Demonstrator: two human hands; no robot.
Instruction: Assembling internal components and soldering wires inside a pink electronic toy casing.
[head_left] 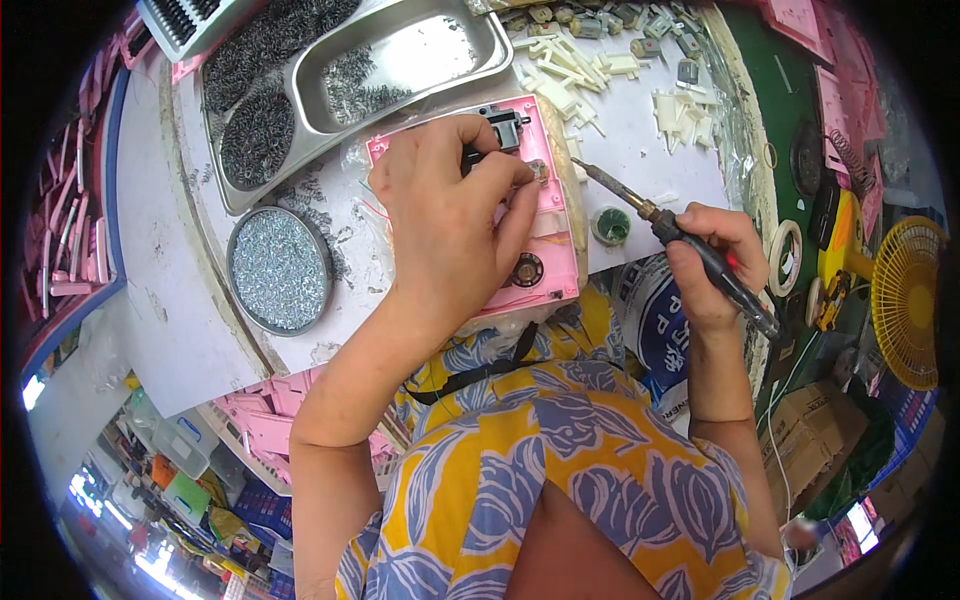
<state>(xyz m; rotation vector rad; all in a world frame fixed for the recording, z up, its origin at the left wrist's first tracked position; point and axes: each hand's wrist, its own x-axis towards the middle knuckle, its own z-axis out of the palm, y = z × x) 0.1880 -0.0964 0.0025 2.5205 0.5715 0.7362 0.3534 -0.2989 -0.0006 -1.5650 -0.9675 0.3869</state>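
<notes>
While my left hand (440, 215) arches over the pink case (562, 262) lying on the table (175, 335), thumb and forefinger drawn close together inside it, though I cannot tell what they pinch, my right hand (715, 260) grips a black-handled tool (665, 226) with its pointed tip just beside the case. If that is a soldering iron and hot, as I suspect, a small slip to the left could burn my fingertips or mark the plastic. A careless wrist swing could also topple the small jar (611, 227) standing between case and right hand.
</notes>
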